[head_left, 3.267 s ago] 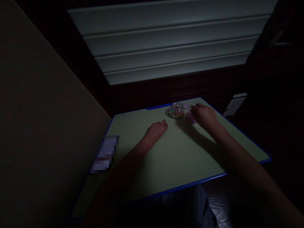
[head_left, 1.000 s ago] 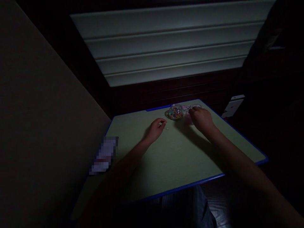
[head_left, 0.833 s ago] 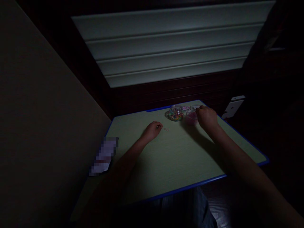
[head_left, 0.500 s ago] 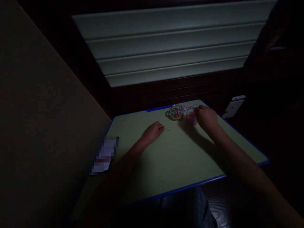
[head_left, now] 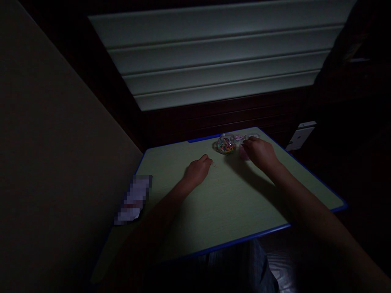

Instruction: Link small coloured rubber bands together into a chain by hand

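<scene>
My left hand [head_left: 198, 170] is closed in a pinch above the middle of the table, its fingertips on a thin pale strand [head_left: 215, 165] that sticks out to the right. The strand's exact kind is too small and dim to make out. My right hand [head_left: 261, 154] is closed at the mouth of a clear tub with pink contents [head_left: 243, 154], partly covering it. Whatever its fingertips hold is hidden. Left of the tub stands a clear round jar [head_left: 226, 144] of small multicoloured pieces.
A small pink item [head_left: 239, 138] and a clear round lid or dish [head_left: 252, 135] lie at the back of the blue-edged table [head_left: 226, 211]. At the left edge is a blurred-out flat object [head_left: 134, 199]. A white box [head_left: 301, 136] stands beyond the right edge.
My right hand has shifted slightly left and lower over the pink tub. The left hand has turned a little, and less of the strand shows.
</scene>
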Available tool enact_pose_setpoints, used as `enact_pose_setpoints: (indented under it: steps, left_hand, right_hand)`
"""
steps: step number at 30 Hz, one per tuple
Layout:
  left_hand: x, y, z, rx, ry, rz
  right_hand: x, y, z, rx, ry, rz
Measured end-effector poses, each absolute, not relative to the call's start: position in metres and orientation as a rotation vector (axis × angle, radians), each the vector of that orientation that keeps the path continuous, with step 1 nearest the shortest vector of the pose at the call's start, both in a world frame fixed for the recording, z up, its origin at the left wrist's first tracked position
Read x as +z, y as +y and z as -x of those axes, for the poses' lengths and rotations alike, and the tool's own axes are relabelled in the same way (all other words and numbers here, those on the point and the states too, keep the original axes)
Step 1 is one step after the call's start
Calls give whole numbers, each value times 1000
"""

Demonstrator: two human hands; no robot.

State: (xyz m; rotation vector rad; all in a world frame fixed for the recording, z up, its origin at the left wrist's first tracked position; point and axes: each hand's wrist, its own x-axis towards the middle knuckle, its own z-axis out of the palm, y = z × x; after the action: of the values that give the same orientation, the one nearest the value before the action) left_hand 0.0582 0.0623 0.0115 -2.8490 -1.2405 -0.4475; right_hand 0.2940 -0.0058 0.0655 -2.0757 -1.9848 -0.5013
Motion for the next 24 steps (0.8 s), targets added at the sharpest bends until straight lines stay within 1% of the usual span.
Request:
enact_pose_setpoints:
  steps: [6,9,20,24]
  left_hand:
    - [9,66,-63,-883,-1132,2964]
    - [7,66,-67,-1018,-1073,3029]
    - [12,55,-71,-959,-941,3142]
    - [12,56,-71,-960,-943,3142]
  right_hand:
    - [53,-5,-271,-264,-2266,1693]
    - [47,-4,-262,-227,-2351,1622]
    - [44,-5,-257,-273,-2448,1577]
    - [49,-5,-260,-354,-2480,1618]
